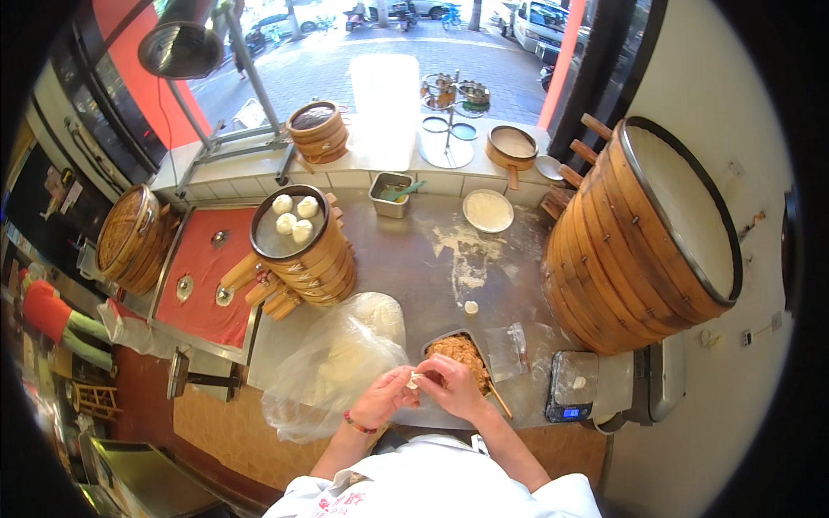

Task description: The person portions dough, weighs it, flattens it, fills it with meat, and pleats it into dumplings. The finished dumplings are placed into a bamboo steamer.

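Note:
Close to my body, both hands meet around a small piece of white dough (413, 381). My left hand (383, 395) supports it from the left, fingers curled. My right hand (452, 387) pinches it between thumb and fingers; whether filling is inside cannot be seen. Just beyond the right hand lies a metal tray of minced filling (461, 350), partly covered by that hand, with a wooden stick (500, 401) leaning out at its right corner. A small dough ball (471, 307) rests on the metal worktop (414, 259). Left of the hands, clear plastic (304, 382) partly covers a large dough mass (372, 324).
A bamboo steamer stack (304, 259) holding several buns (295, 217) stands left; a taller stack (622, 252) rises right. A digital scale (571, 386) sits near the front edge. Farther back are a flour bowl (488, 210) and a metal container (390, 204). Another person (58, 317) is far left.

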Available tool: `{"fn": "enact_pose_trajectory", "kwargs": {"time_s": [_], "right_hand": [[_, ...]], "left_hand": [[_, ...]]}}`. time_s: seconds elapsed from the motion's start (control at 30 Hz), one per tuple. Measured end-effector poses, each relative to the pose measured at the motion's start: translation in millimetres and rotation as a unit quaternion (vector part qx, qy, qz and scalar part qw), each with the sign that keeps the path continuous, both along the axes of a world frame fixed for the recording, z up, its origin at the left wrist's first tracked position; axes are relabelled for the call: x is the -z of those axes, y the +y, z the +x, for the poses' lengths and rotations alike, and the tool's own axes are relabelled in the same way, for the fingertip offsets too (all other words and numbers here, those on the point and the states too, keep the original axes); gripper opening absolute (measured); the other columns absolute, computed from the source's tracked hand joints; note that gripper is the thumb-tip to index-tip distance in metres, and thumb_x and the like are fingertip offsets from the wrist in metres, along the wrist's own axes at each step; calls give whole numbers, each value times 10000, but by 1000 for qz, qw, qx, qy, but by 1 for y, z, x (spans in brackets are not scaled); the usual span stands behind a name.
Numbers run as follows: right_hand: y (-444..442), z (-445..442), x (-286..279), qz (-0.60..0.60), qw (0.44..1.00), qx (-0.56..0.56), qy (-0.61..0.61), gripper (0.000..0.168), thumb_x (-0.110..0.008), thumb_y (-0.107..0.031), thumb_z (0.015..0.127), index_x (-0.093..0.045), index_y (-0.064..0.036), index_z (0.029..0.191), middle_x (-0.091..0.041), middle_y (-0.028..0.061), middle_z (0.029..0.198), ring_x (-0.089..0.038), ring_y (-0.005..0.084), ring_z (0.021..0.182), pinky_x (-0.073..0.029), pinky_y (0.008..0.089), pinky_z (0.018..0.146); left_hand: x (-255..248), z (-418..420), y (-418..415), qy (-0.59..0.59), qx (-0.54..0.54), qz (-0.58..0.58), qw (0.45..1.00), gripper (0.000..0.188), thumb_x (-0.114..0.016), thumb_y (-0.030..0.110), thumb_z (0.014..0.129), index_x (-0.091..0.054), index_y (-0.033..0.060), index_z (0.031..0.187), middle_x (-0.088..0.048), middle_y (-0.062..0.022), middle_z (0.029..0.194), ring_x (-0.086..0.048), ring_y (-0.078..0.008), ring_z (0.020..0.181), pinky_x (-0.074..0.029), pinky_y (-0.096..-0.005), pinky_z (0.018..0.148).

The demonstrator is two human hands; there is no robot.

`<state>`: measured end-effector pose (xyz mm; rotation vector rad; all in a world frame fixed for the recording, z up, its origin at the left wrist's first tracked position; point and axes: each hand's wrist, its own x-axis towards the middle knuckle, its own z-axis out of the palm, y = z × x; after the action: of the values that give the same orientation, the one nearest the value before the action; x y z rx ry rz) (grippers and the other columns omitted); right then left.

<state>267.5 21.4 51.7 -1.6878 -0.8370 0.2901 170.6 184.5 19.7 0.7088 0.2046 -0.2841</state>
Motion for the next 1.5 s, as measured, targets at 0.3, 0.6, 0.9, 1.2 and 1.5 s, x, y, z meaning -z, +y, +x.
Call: {"fn": "enact_pose_trajectory", "kwargs": {"time_s": [0.3,0.6,0.9,1.2,1.5], "right_hand": [[-39,9,-15,-40,997,25,-60,163,-697,-122,863,-658,-48,1003,-585,77,780,-597,210,678,-482,317,609],[-69,3,12,-7,985,169,-26,113,-636,-130,911,-633,-23,949,-635,134,833,-644,318,768,-505,376,656],[-176,20,86,-48,868,489,64,107,-657,-152,918,-668,-48,943,-679,118,838,-644,178,720,-503,325,642],[-354,9,148,80,767,560,304,204,-540,-70,975,-612,34,1135,-659,81,803,-548,100,545,-474,239,514],[-358,44,177,-42,793,560,236,82,-651,-69,887,-607,-3,911,-618,33,633,-506,84,489,-399,239,456]], "left_hand": [[-23,33,-30,19,72,41,996,251,-478,290,1048,-556,69,1140,-539,34,895,-496,-69,748,-481,-297,719],[-13,58,-61,47,137,-20,989,189,-476,253,1047,-555,81,1033,-464,17,792,-414,-73,667,-431,-270,651],[-56,80,-93,-128,106,77,983,202,-458,201,1038,-541,22,993,-534,-51,872,-501,-129,646,-466,-274,644],[-24,88,-11,-8,-176,288,941,178,-487,177,1029,-583,30,1062,-626,-65,954,-630,-151,724,-535,-300,702],[-5,57,17,39,-248,326,911,148,-523,167,1015,-553,61,1113,-601,-53,918,-598,-130,731,-519,-282,658]]}}
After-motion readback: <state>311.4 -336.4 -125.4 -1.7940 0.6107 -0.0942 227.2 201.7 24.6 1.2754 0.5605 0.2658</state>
